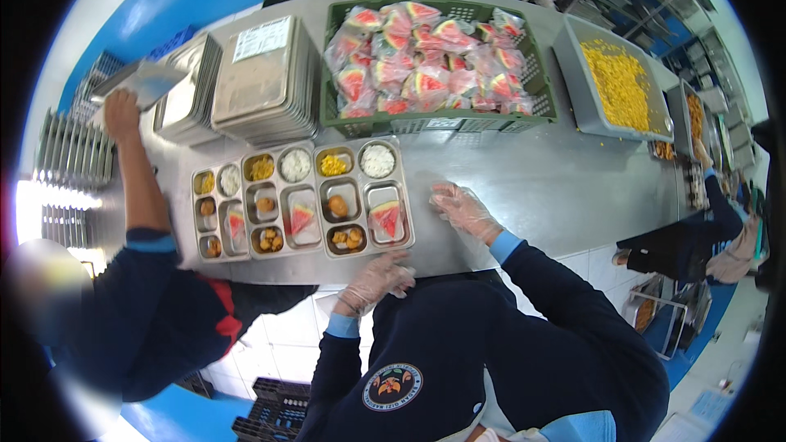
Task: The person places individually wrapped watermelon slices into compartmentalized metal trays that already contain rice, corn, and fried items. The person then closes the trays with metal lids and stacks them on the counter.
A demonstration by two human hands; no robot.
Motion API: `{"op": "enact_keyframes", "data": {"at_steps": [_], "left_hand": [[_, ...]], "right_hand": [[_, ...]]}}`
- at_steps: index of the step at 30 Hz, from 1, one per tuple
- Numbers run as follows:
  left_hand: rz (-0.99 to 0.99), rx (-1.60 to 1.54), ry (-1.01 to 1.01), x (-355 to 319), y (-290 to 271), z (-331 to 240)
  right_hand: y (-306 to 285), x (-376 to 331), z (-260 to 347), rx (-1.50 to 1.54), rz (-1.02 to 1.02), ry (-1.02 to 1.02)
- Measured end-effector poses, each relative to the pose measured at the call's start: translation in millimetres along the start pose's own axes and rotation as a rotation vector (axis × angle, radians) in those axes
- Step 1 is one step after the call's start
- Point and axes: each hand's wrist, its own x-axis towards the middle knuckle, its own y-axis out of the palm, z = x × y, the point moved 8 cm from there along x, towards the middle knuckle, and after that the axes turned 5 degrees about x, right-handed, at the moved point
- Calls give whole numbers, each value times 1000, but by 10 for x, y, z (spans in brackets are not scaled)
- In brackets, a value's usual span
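Both my hands wear clear plastic gloves and hold nothing. My left hand [375,283] is at the table's near edge, just below the closest steel compartment tray [401,165], its fingers stretched toward the right. To the right of that tray, my right hand [463,209] hovers over or rests on the steel table, fingers loosely apart. The tray holds white rice [377,160], chopped yellow food [333,165], a round brown piece [337,205], small fried pieces [347,239] and a bagged watermelon slice [386,218]. Two similarly filled trays [278,188] sit against its left side.
A green crate [442,121] of bagged watermelon stands at the back, beside stacked trays [258,74]. A deep pan [577,74] of yellow food is at right. A co-worker's hand [123,115] at left grips a metal tray; another person [720,229] works far right.
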Motion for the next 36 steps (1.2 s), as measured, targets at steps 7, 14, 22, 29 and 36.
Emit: {"op": "enact_keyframes", "data": {"at_steps": [7, 14, 22, 29, 36], "left_hand": [[114, -455, 508, 305, 617, -1445], [49, -317, 844, 516, 1223, -2360], [-14, -116, 685, 879, 1765, -2508], [125, -221, 321, 1251, 2455, -1892], [354, -142, 195, 1833, 3484, -313]], "right_hand": [[152, -1022, 572, 210, 416, -62], [311, -1327, 781, 78, 451, -388], [-115, -1531, 1095, -185, 400, -516], [-963, -2335, 916, -272, 246, -476], [-2315, -3682, 1112, 198, -186, -747]]}}
